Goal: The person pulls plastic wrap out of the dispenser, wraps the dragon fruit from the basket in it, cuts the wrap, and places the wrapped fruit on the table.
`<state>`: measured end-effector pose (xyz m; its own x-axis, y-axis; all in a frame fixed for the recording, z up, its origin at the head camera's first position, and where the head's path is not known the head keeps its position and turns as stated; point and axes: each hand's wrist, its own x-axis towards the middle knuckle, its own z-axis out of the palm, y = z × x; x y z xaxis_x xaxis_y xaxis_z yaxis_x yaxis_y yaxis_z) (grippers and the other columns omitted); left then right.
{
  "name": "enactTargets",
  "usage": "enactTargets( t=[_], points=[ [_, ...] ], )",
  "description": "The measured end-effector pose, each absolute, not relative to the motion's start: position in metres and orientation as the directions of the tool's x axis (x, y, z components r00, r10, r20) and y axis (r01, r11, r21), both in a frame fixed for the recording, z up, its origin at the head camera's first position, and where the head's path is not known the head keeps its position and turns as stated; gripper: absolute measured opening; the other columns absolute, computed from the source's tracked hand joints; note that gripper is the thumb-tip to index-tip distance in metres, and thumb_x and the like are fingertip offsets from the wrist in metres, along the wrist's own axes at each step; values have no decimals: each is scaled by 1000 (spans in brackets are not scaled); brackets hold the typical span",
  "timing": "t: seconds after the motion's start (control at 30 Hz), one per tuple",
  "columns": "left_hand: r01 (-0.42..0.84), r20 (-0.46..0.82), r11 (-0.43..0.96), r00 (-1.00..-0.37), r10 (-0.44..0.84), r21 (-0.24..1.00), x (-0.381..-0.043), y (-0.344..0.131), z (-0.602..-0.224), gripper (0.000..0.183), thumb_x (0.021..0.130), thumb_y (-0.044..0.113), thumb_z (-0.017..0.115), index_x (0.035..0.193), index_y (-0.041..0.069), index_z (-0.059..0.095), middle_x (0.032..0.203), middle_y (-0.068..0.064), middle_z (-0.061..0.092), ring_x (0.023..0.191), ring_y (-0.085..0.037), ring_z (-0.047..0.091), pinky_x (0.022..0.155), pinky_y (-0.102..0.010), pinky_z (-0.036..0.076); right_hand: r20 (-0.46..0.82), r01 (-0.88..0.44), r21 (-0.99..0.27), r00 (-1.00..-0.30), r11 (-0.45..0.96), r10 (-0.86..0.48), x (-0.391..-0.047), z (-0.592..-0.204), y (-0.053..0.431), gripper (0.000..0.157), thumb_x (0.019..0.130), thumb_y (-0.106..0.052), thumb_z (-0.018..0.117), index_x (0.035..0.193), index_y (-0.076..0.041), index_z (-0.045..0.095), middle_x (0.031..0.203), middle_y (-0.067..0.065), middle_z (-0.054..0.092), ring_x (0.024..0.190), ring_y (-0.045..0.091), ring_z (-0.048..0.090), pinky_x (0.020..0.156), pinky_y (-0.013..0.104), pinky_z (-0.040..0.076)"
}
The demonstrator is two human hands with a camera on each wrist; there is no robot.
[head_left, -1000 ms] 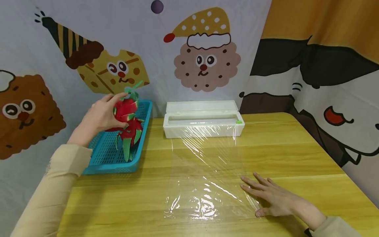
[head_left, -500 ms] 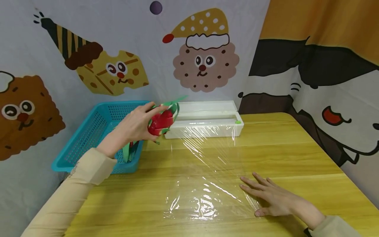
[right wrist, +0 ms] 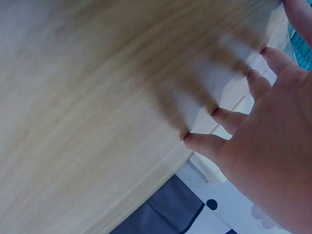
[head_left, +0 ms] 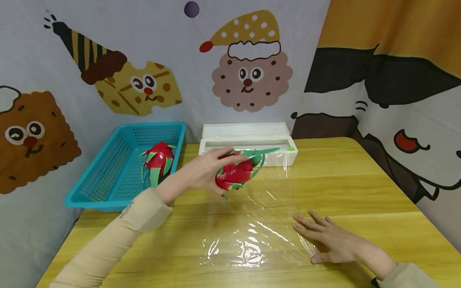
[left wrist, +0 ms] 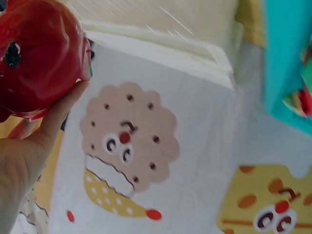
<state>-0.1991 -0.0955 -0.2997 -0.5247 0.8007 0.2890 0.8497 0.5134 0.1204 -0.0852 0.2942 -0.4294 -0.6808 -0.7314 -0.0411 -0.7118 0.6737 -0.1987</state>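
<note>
My left hand (head_left: 207, 171) grips a red dragon fruit (head_left: 235, 174) with green scales, above the upper part of the plastic wrap (head_left: 248, 236). In the left wrist view the fruit's smooth red end (left wrist: 41, 58) shows, with fingers curled round its side. The clear wrap runs from a white dispenser box (head_left: 248, 158) toward the front of the table. On the wrap's right edge my right hand (head_left: 336, 242) rests with fingers spread. Its fingertips press the tabletop in the right wrist view. A second dragon fruit (head_left: 158, 158) lies in the blue basket (head_left: 81, 196).
The dispenser's lid (head_left: 246, 129) stands raised at the back, with a small green piece (head_left: 290, 149) at its right end. A wooden table (head_left: 360, 180) carries everything. Behind it hangs a cloth (head_left: 194, 80) printed with cartoon food.
My left hand has lifted one dragon fruit out of the blue basket and carried it right, over the wrap. The right hand has stayed on the wrap's edge.
</note>
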Motion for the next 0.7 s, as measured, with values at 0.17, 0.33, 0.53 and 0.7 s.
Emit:
enactTargets(
  t=[0.17, 0.33, 0.53, 0.7],
  points=[
    [893, 273, 432, -449, 851, 122, -192, -74, -314, 90, 62, 44, 86, 139, 25, 44, 139, -13, 47, 122, -29, 52, 95, -41, 53, -57, -706, -207, -682, 677, -729, -85, -429, 295, 80, 82, -65, 50, 148, -22, 35, 159, 2, 24, 133, -7, -31, 85, 77, 35],
    [933, 266, 345, -360, 894, 103, -189, -56, -331, 91, 61, 46, 86, 139, 24, 45, 139, -12, 46, 121, -27, 53, 97, -39, 51, -51, -709, -198, -682, 677, -729, -85, -428, 295, 80, 82, -65, 51, 148, -22, 36, 158, 2, 25, 132, -7, -31, 85, 77, 35],
    [936, 176, 337, -351, 920, 105, -186, -42, -347, 97, 59, 42, 88, 142, 27, 41, 141, -11, 45, 123, -25, 52, 96, -36, 52, -43, -715, -199, -677, 670, -735, -85, -428, 294, 79, 82, -64, 51, 148, -22, 36, 158, 2, 25, 133, -7, -31, 84, 76, 36],
    [930, 154, 351, -364, 919, 107, -184, -38, -357, 96, 60, 40, 87, 143, 29, 40, 138, -7, 47, 122, -22, 51, 94, -33, 53, -31, -720, -194, -674, 666, -738, -86, -430, 293, 80, 82, -65, 51, 147, -22, 36, 158, 2, 26, 134, -6, -30, 83, 76, 37]
  ],
)
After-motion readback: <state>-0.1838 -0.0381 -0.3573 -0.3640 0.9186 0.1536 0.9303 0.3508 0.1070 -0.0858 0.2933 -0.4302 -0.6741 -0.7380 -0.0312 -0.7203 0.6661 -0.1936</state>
